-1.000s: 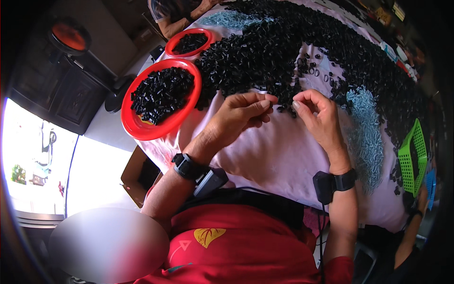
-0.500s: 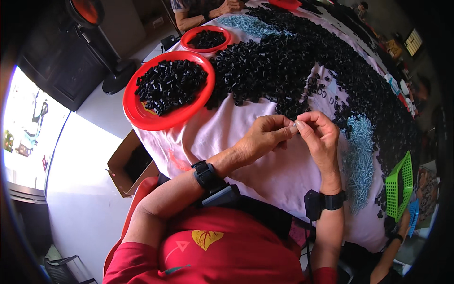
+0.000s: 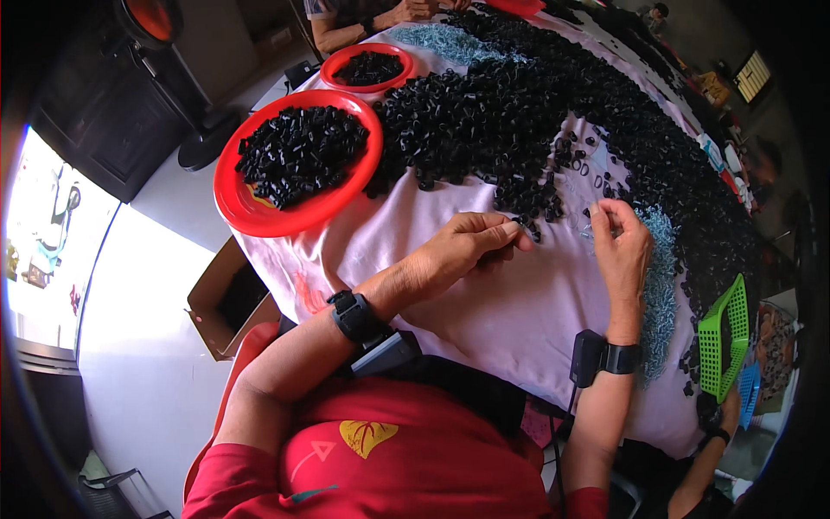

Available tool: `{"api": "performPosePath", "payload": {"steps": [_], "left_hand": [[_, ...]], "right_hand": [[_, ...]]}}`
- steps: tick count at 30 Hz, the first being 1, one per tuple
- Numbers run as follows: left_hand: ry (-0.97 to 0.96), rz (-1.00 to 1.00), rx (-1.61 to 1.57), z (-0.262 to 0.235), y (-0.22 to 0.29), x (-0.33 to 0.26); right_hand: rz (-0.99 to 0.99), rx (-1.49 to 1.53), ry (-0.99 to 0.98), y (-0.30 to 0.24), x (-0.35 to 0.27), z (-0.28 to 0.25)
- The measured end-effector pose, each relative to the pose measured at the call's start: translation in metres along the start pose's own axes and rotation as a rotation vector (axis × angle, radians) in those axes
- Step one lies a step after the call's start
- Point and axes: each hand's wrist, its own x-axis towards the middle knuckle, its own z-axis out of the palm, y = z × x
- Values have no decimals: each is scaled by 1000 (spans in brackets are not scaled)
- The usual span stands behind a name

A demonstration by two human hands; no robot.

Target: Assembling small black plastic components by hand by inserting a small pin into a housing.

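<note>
My left hand (image 3: pixel 477 246) is closed in a pinch over the pink cloth, thumb pressed against the bent forefinger. Whatever lies between them is too small or too hidden to make out. Some way to its right, my right hand (image 3: pixel 624 246) has curled fingers, thumb tip close to the forefinger; any tiny thing there cannot be made out. Just beside that hand lies a heap of small light-blue pieces (image 3: pixel 659 285). Beyond both hands spreads a large heap of small black ring-like pieces (image 3: pixel 475 121), a few lying loose near the left fingertips.
Two red plastic basins (image 3: pixel 226 195) (image 3: pixel 328 80) with black pieces stand at the table's left. Another blue heap (image 3: pixel 450 41) lies far back, near a person's hands (image 3: pixel 415 10). At right are a green basket (image 3: pixel 711 350) and another person's arm (image 3: pixel 705 458). A cardboard box (image 3: pixel 207 298) stands on the floor.
My hands, which met at the fingertips, have come apart. The right hand has moved right toward the blue heap; the left has shifted slightly left. The whole view has shifted a little.
</note>
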Motion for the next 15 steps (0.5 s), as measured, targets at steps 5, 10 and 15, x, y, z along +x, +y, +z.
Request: {"api": "performPosePath", "payload": {"steps": [5,10,15], "left_hand": [[-37,-21,0,1,0,1],[-29,-17,37,-3,-4,4],[-46,-39,12,-6,-3,2]], "right_hand": [[-94,457,-314,-39,-10,4],[-186,598,-417,-57,-21,19],[-235,608,-399,-51,-22,24]]}}
